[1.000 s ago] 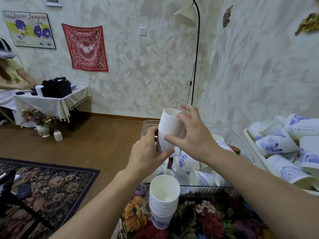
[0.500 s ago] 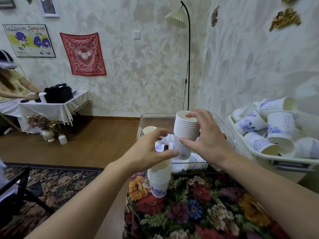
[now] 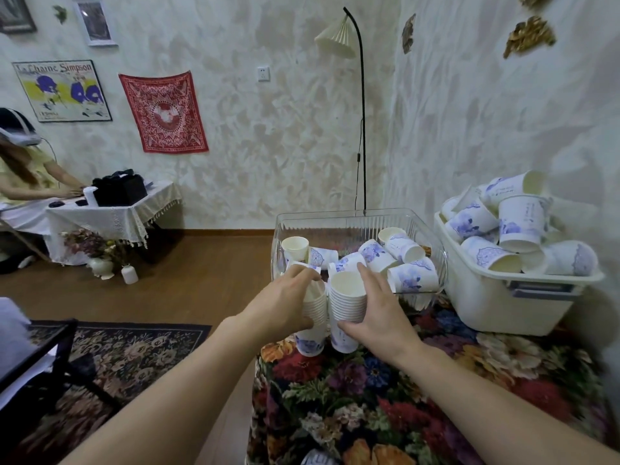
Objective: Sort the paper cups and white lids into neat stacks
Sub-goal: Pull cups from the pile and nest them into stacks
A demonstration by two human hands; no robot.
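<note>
Second stack of cups (image 3: pixel 347 310) now set down on the flowered cloth (image 3: pixel 419 391), touching the first stack (image 3: pixel 313 317), both at centre frame just in front of the clear bin (image 3: pixel 352 223). A second ago held up in the air above the bin; half a second ago on the way down. Right hand (image 3: pixel 379 313) curled round the second stack, left hand (image 3: pixel 285 307) wrapped round the first. Two neat stacks side by side, so one round of sorting looks done. Loose cups left in the clear bin and in the white tub (image 3: pixel 496 297) at right. No lids to be made out

A home living room: floor lamp (image 3: pixel 336 36), patterned rug (image 3: pixel 134 350), wall posters (image 3: pixel 62 90).
</note>
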